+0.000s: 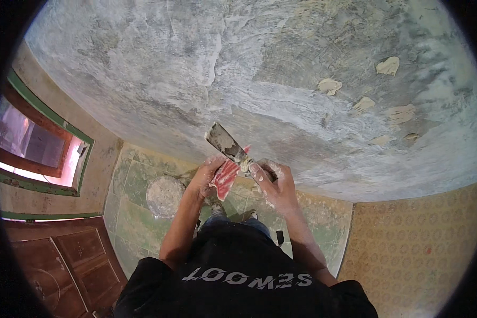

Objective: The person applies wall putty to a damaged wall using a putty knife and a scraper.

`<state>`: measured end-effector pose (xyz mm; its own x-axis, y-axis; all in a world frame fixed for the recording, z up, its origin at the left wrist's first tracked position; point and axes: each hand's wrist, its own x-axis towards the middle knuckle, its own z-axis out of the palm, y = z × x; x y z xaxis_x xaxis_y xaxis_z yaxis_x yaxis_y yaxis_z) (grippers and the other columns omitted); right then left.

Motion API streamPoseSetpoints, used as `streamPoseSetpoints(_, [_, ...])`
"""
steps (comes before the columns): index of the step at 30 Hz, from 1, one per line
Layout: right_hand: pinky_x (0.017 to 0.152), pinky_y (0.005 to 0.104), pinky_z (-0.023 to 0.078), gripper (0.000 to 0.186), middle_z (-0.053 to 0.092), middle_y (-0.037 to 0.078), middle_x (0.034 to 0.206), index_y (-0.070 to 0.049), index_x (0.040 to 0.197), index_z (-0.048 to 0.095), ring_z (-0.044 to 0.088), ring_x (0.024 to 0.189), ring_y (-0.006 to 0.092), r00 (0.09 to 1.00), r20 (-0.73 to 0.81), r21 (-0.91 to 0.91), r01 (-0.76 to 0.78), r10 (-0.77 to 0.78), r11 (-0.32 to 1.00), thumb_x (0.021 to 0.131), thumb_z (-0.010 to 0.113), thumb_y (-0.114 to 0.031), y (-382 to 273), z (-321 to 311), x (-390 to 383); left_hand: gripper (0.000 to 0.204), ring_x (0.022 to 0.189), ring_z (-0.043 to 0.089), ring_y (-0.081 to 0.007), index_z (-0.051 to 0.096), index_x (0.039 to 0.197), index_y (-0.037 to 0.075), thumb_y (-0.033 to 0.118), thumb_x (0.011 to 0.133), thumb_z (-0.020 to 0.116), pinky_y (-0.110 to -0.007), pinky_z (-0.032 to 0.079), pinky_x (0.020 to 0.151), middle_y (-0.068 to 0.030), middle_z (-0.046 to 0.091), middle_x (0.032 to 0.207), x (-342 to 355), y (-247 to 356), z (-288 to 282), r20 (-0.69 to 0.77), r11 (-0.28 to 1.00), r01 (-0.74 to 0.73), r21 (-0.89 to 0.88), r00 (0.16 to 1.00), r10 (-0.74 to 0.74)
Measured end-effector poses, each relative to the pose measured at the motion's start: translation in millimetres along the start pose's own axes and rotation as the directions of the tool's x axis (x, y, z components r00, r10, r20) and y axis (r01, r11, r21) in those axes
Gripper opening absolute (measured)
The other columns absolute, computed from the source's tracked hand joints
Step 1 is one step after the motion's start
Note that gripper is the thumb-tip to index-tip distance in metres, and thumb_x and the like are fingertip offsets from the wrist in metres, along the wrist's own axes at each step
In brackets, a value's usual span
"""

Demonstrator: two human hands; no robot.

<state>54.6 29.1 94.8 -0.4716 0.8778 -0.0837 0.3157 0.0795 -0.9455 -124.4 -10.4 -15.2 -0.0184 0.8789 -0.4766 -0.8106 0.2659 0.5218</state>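
Observation:
In front of my body, close to the grey plastered wall (159,69), my two hands come together. My left hand (204,176) is closed on the edge of a flat red piece (226,179) smeared with white paste. A putty knife (223,142) is gripped in my right hand (279,186), its dirty metal blade slanting up and to the left over the red piece. Pale paste clings round the base of the blade. White residue coats the fingers of both hands. Most of the knife's handle is hidden by my right hand.
Cream putty patches (388,66) dot the wall at upper right. A round, whitish-crusted object (165,196) stands on the green tiled floor (135,225). At left are a green-framed window (42,140) and a brown panelled door (79,249). Patterned yellowish tiling (408,249) lies at right.

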Motion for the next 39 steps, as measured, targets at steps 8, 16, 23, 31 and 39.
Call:
streamPoseSetpoints(8, [0.051,0.0304,0.036,0.032,0.050,0.002,0.060,0.002,0.087,0.065,0.041,0.055,0.0101,1.000,0.018,-0.146,-0.018,0.021,0.989,0.093,0.064,-0.029,27,-13,-13,0.038,0.063,0.044,-0.0147,0.052,0.127,0.007,0.030,0.098,0.054,-0.026,0.044,0.050,0.0013,0.045,0.078,20,-10,-31,0.528,0.745,0.130,-0.654,0.784,0.326])
streamPoseSetpoints(16, [0.052,0.0297,0.037,0.033,0.054,0.003,0.061,0.003,0.091,0.068,0.046,0.058,0.0083,0.997,0.075,-0.033,0.027,-0.025,0.999,0.093,0.064,-0.030,-13,4,-11,0.030,0.059,0.058,-0.0132,0.061,0.114,0.008,0.031,0.098,0.051,-0.026,0.053,0.059,-0.0022,0.064,0.080,43,-47,-53,0.296,0.972,-0.030,-0.232,0.950,0.100])
streamPoseSetpoints(23, [0.048,0.0263,0.031,0.031,0.047,-0.004,0.058,-0.001,0.081,0.064,0.042,0.055,0.0049,0.997,0.073,-0.187,0.017,-0.003,0.982,0.096,0.061,-0.028,34,-12,-30,0.029,0.071,0.057,-0.0134,0.056,0.123,0.005,0.021,0.099,0.051,-0.028,0.050,0.066,-0.0060,0.065,0.095,24,-19,-8,0.371,0.759,0.080,-0.646,0.902,0.221])
streamPoseSetpoints(31, [0.058,0.0322,0.045,0.036,0.064,0.013,0.069,0.006,0.095,0.067,0.055,0.059,0.0124,0.997,0.028,-0.100,0.071,-0.068,0.992,0.091,0.066,-0.030,-2,-4,-26,0.029,0.072,0.056,-0.0093,0.057,0.114,0.008,0.031,0.096,0.061,-0.026,0.046,0.056,0.0044,0.053,0.077,29,-36,-7,0.147,0.981,-0.073,-0.178,0.984,0.100])
streamPoseSetpoints(39, [0.061,0.0320,0.046,0.036,0.066,0.012,0.069,0.005,0.095,0.068,0.057,0.064,0.0136,0.988,0.057,-0.287,0.153,-0.143,0.945,0.091,0.066,-0.031,54,-6,-43,0.030,0.064,0.050,-0.0115,0.054,0.119,0.006,0.027,0.098,0.052,-0.025,0.044,0.053,-0.0005,0.053,0.081,19,-26,1,0.141,0.851,-0.076,-0.520,0.975,0.173])
